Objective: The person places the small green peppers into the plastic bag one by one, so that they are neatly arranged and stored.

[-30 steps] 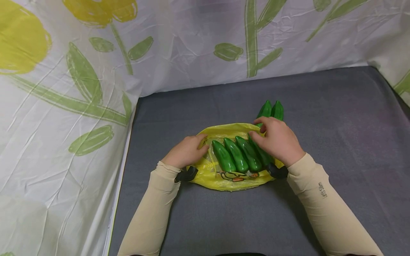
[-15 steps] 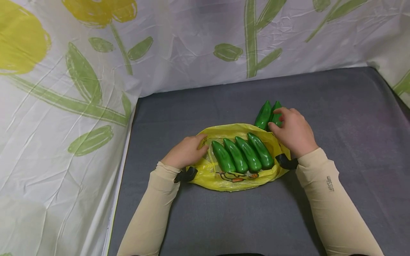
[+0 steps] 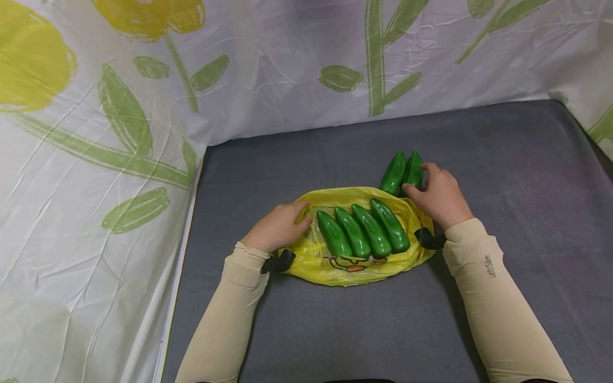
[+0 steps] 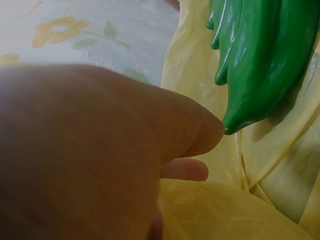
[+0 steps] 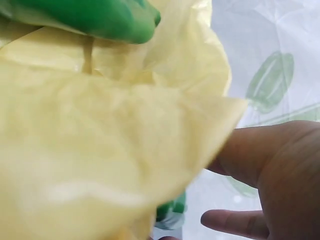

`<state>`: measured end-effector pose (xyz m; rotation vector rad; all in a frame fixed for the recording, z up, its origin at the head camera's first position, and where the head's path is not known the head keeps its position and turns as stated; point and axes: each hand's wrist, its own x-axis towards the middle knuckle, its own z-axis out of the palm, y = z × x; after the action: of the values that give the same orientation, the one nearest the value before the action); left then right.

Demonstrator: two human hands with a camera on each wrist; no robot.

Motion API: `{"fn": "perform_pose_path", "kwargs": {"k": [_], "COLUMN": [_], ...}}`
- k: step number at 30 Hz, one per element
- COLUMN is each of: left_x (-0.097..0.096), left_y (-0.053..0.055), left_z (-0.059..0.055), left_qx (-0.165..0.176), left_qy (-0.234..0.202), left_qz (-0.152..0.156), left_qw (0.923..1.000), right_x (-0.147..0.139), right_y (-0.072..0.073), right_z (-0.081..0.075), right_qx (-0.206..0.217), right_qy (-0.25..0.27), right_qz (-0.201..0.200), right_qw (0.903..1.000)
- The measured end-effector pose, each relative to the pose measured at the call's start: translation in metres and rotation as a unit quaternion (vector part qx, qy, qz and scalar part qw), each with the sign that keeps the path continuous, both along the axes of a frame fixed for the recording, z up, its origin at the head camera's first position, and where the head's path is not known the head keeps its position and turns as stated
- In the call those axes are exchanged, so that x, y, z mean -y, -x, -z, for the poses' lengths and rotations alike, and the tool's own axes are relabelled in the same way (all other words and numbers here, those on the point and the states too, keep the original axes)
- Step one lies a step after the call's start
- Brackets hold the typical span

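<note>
In the head view a yellow plastic bag lies spread with its mouth facing up. Several glossy green peppers rest side by side in it. My left hand holds the bag's left rim between thumb and fingers; a pepper's tip comes close to that hand in the left wrist view. Beyond the bag's far right rim lie two more peppers. My right hand has thumb and finger around the right one, a green pepper. The bag partly hides this hand's fingertips in the right wrist view.
A dark grey cloth covers the table. White curtains with yellow flowers and green leaves hang along its back and left side. Beside the right pepper lies the other loose green pepper.
My right hand has let go of a pepper in the bag and moved right to the loose peppers, where its fingers close around one. My left hand stays on the rim.
</note>
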<state>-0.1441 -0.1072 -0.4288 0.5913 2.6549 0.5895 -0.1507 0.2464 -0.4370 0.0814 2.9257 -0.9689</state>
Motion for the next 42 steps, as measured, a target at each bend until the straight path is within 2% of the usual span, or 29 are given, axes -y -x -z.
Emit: {"fn": "perform_pose_path", "kwargs": {"k": [9,18,23,35,42], "left_x": [0.001,0.001,0.001,0.002,0.002], "left_y": [0.001,0.000,0.001,-0.002,-0.001], "left_z": [0.002,0.002,0.002,0.004,0.001], "left_qx": [-0.006,-0.003,0.000,0.012,0.011], "left_qy": [0.000,-0.003,-0.003,0.006,-0.006], "left_qz": [0.002,-0.002,-0.003,-0.004,-0.004], "left_qw": [1.0000,1.0000,1.0000,0.9999,0.9999], "right_x": [-0.004,-0.005,-0.007,-0.012,0.000], "right_y": [0.004,0.006,0.004,-0.010,-0.014], "right_z": [0.008,0.004,0.001,-0.016,-0.035], "right_qx": [0.040,0.061,0.060,0.028,0.022], "right_qy": [0.015,0.034,0.037,0.027,0.034], "right_qz": [-0.004,0.003,0.006,0.011,-0.013], "right_qw": [0.9991,0.9975,0.9975,0.9992,0.9991]}}
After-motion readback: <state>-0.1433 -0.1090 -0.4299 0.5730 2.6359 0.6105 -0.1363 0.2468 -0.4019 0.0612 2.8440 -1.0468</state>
